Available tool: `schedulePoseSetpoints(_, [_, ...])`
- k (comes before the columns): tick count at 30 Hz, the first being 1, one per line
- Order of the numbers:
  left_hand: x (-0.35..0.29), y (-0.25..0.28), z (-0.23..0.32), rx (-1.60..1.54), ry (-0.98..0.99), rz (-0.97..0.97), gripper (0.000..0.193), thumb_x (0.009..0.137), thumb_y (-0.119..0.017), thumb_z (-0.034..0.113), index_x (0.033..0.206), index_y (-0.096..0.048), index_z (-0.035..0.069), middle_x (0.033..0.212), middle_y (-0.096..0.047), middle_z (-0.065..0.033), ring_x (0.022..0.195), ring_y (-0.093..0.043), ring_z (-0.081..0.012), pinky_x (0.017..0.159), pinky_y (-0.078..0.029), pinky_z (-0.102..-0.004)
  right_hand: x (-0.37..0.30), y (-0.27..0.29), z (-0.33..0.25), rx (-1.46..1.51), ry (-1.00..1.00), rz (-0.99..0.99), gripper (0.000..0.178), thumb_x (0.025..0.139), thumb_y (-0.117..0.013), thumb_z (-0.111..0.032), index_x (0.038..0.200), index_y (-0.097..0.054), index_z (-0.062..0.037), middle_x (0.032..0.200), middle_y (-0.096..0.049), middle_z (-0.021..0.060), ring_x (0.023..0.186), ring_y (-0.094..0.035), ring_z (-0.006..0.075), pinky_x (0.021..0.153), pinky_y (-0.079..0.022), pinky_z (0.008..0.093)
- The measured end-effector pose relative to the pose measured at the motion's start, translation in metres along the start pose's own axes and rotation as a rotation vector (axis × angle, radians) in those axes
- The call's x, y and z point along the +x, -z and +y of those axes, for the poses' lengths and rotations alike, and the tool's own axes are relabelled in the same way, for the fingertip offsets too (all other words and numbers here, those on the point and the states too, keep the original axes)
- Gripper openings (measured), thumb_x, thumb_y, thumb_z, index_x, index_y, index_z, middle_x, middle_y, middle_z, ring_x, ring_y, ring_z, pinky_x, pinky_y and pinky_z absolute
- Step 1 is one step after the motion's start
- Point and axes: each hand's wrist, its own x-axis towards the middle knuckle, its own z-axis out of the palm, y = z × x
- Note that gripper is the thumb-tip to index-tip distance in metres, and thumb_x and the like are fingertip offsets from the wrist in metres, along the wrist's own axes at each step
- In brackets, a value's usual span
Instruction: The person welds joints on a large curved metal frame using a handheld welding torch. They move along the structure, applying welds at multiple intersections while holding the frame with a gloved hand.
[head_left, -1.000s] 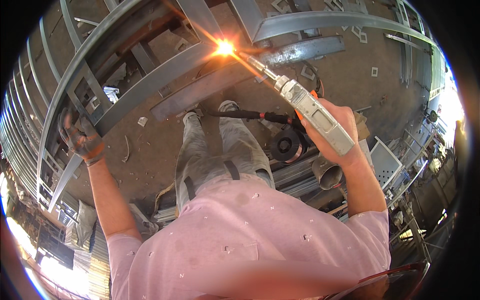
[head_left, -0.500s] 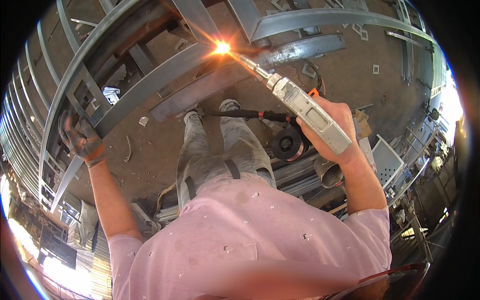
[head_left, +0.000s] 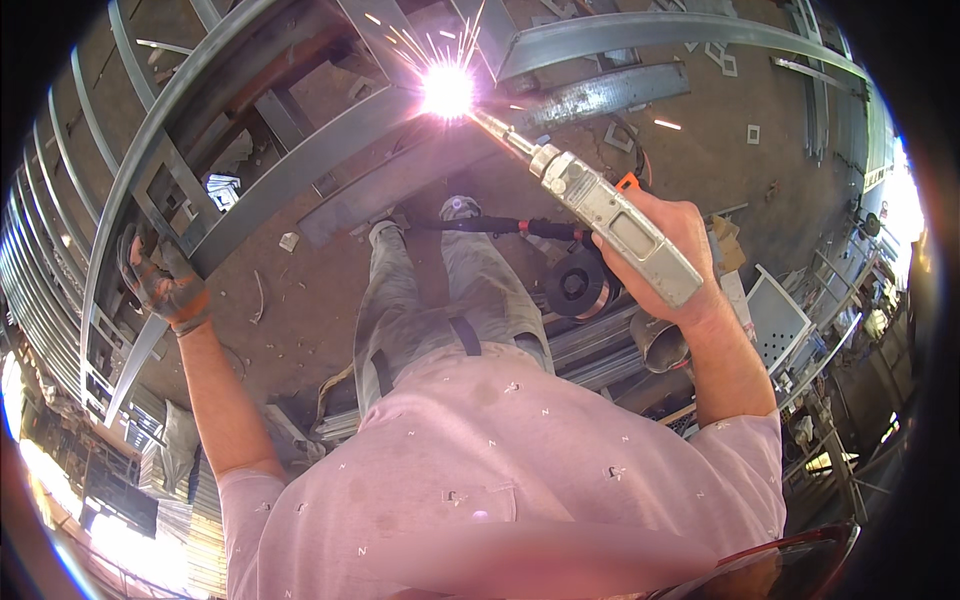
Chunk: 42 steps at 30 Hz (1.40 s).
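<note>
At upper centre, one glare with flying sparks (head_left: 447,92) sits on the edge of a grey metal frame (head_left: 300,165); torch count: one. The torch (head_left: 620,225) slants up and left, its tip just beside the glare. Hands: two. The right hand (head_left: 665,255) is clamped around the torch body, near an orange part (head_left: 627,182). The left hand (head_left: 165,280), in a grey-and-orange glove, has its fingers raised and loosely apart at the frame's left part; contact with the metal cannot be told. Feet: two, below the frame's lower edge. One dark spool (head_left: 578,285) lies beside the right leg, one black hose (head_left: 485,226) near it. Open room: brown floor (head_left: 300,335) shows between left forearm and legs, and more right of the torch, around one pale square plate (head_left: 753,133). Writing: small letter-like prints scattered over the pink shirt (head_left: 540,440).
</note>
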Motion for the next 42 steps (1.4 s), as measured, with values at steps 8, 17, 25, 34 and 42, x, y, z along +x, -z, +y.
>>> schedulePoseSetpoints(8, [0.004,-0.01,0.018,0.025,-0.032,0.053,0.05,0.11,-0.068,0.027,0.149,-0.058,-0.002,0.153,-0.06,-0.018,0.138,-0.063,-0.031,0.118,-0.052,-0.0453,0.0,0.004,0.0,0.019,-0.01,-0.06,0.018,0.09,-0.08,-0.008,0.107,-0.075,-0.0034,0.085,-0.075,0.0164,0.075,-0.073,0.0379,0.072,-0.057,0.0385])
schedulePoseSetpoints(17, [0.004,-0.007,0.019,0.149,-0.022,0.06,0.041,0.11,-0.067,0.02,0.145,-0.06,-0.001,0.15,-0.061,-0.0177,0.138,-0.062,-0.0312,0.116,-0.053,-0.0457,-0.001,0.003,0.003,0.028,-0.028,-0.071,0.022,0.092,-0.079,-0.01,0.113,-0.076,-0.0027,0.087,-0.075,0.0158,0.076,-0.073,0.0371,0.073,-0.058,0.038])
schedulePoseSetpoints(25, [0.005,0.001,0.011,0.271,-0.076,0.028,0.041,0.111,-0.066,0.019,0.147,-0.06,0.0,0.148,-0.064,-0.016,0.132,-0.066,-0.0275,0.114,-0.054,-0.0421,0.0,0.002,0.002,0.022,-0.02,-0.051,0.019,0.091,-0.08,-0.011,0.108,-0.075,-0.004,0.084,-0.075,0.0147,0.075,-0.073,0.0359,0.071,-0.058,0.0383])
schedulePoseSetpoints(34, [0.005,-0.003,0.013,0.344,-0.079,0.07,0.041,0.105,-0.069,0.021,0.139,-0.063,-0.001,0.132,-0.074,-0.0191,0.123,-0.07,-0.0323,0.112,-0.053,-0.0447,-0.007,0.007,0.005,0.023,-0.038,-0.054,0.027,0.093,-0.08,-0.01,0.118,-0.076,-0.0013,0.089,-0.077,0.0155,0.077,-0.073,0.0305,0.076,-0.057,0.0362])
schedulePoseSetpoints(42, [0.017,-0.016,0.046,0.585,-0.27,0.091,0.03,0.103,-0.073,0.019,0.127,-0.071,0.002,0.129,-0.073,-0.02,0.12,-0.07,-0.0379,0.108,-0.056,-0.0473,-0.052,0.009,0.014,0.158,-0.092,0.094,0.025,0.093,-0.082,-0.005,0.117,-0.077,0.0009,0.086,-0.075,0.0097,0.071,-0.069,0.0217,0.071,-0.056,0.032])
